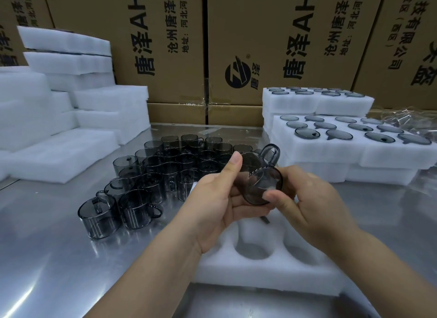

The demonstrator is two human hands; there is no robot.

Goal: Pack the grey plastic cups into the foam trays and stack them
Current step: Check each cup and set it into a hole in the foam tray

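One grey cup was clamped between both my hands, in the air just above the foam tray. It was tipped so that its axis ran roughly towards me, handle up and away. My left hand gripped its left side and my right hand pinched the near rim. Empty pockets lay straight below, so I judged it needed turning vertical first. Loose cups stood left on the worktop, with filled trays stacked right.

Tray partly hidden under forearms; its R end unseen. Held cup blurred; boxes cut off at top.
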